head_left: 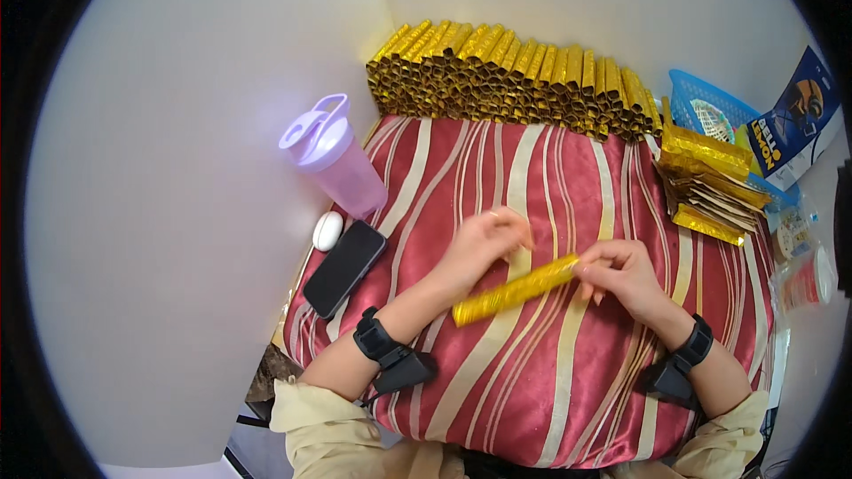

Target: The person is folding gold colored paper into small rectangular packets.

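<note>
I'm in what looks like a home corner: plain off-white walls [177,168] stand near at left and top, a shiny red-and-cream striped cloth [537,390] spreads before me, and a lilac plastic shaker bottle [344,164] and flat black phone [344,268] (everyday personal things) sit at frame left.

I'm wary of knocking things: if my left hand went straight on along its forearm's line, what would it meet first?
The left hand would probably meet the stacked gold tubes, toward their right end; its height is unclear.

One head-worn fisheye looks down at the striped cloth [541,346] from close above its near edge
</note>
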